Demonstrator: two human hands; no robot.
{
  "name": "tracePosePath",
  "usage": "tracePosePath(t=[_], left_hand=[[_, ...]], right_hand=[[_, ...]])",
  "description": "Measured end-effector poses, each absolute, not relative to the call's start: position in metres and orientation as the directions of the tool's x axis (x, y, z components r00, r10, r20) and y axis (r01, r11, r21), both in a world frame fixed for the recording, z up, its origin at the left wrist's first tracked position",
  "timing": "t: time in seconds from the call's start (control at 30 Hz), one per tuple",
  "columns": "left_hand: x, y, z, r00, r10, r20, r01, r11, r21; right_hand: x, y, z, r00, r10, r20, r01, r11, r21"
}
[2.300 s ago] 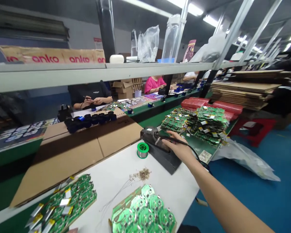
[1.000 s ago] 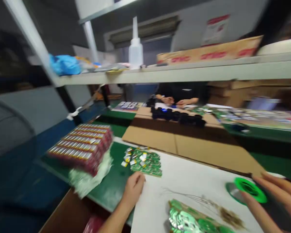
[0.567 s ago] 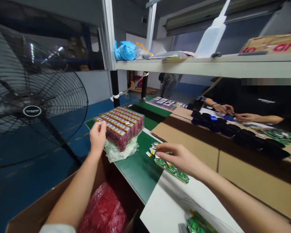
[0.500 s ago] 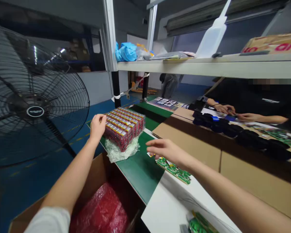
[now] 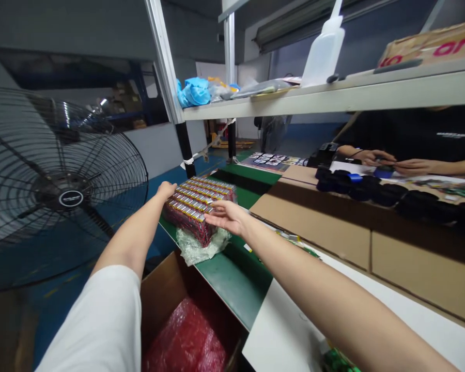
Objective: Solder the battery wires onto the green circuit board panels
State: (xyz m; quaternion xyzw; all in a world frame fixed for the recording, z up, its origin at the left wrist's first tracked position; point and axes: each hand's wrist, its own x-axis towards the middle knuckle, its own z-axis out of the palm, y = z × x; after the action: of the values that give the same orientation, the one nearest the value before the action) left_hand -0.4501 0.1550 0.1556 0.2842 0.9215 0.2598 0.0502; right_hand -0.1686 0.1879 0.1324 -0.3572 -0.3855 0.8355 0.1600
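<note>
A block of small red-and-gold cells (image 5: 197, 209), packed in neat rows, sits on crumpled clear plastic (image 5: 202, 248) on a green mat (image 5: 236, 274). My left hand (image 5: 166, 189) is at the block's far left corner, its fingers curled against the edge. My right hand (image 5: 227, 216) lies over the near side with fingers spread, touching the block. Neither hand lifts it visibly. My right forearm hides most of the green circuit boards (image 5: 337, 361) on the white bench.
An open cardboard box (image 5: 163, 289) holding red bubble wrap (image 5: 186, 338) stands below the mat's left edge. A large wire-guarded fan (image 5: 62, 191) is at the left. A co-worker's hands (image 5: 395, 163) work across the bench beyond a row of black items (image 5: 372, 188), under a long shelf (image 5: 294, 106).
My right hand has moved left from the circuit boards onto the block of cells. My left hand has shifted to the block's far corner. The head view has turned slightly.
</note>
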Motion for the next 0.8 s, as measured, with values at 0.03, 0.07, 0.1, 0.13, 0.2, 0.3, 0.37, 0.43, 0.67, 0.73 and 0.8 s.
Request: tracePosePath(t=[0.03,0.07,0.1,0.13,0.2,0.3,0.37,0.43,0.67,0.73,0.8], left_hand=[[-0.454,0.156,0.157,-0.833,0.55,0.058,0.499,0.703,0.507],[-0.457,0.157,0.159,-0.833,0.55,0.061,0.501,0.702,0.506],[-0.46,0.158,0.16,-0.832,0.551,0.063,0.503,0.702,0.505],[-0.463,0.159,0.161,-0.832,0.552,0.062,0.504,0.703,0.502],[-0.466,0.16,0.161,-0.83,0.556,0.046,0.503,0.708,0.496],[-0.467,0.16,0.159,-0.83,0.557,-0.007,0.483,0.726,0.489],[-0.465,0.16,0.159,-0.834,0.549,-0.051,0.459,0.743,0.487],[-0.462,0.16,0.161,-0.838,0.537,-0.098,0.43,0.76,0.488],[-0.455,0.134,0.179,-0.748,0.537,-0.39,0.313,0.803,0.507],[-0.454,0.12,0.182,-0.695,0.537,-0.479,0.28,0.815,0.508],[-0.453,0.11,0.183,-0.658,0.537,-0.528,0.252,0.818,0.517]], right_hand=[[-0.17,0.188,0.132,-0.686,0.545,-0.482,0.001,-0.661,-0.75],[-0.171,0.187,0.131,-0.677,0.549,-0.49,-0.004,-0.668,-0.744],[-0.173,0.187,0.129,-0.667,0.553,-0.499,-0.007,-0.674,-0.739],[-0.175,0.186,0.127,-0.659,0.557,-0.506,-0.009,-0.679,-0.734],[-0.177,0.186,0.124,-0.648,0.557,-0.519,-0.013,-0.69,-0.724],[-0.179,0.187,0.122,-0.649,0.551,-0.525,-0.025,-0.705,-0.709],[-0.178,0.19,0.124,-0.652,0.545,-0.528,-0.027,-0.712,-0.701],[-0.176,0.192,0.127,-0.651,0.542,-0.532,-0.025,-0.715,-0.698],[-0.159,0.209,0.124,-0.629,0.568,-0.532,0.01,-0.677,-0.736],[-0.152,0.219,0.119,-0.617,0.584,-0.527,0.012,-0.662,-0.749],[-0.149,0.229,0.116,-0.603,0.605,-0.519,0.004,-0.648,-0.761]])
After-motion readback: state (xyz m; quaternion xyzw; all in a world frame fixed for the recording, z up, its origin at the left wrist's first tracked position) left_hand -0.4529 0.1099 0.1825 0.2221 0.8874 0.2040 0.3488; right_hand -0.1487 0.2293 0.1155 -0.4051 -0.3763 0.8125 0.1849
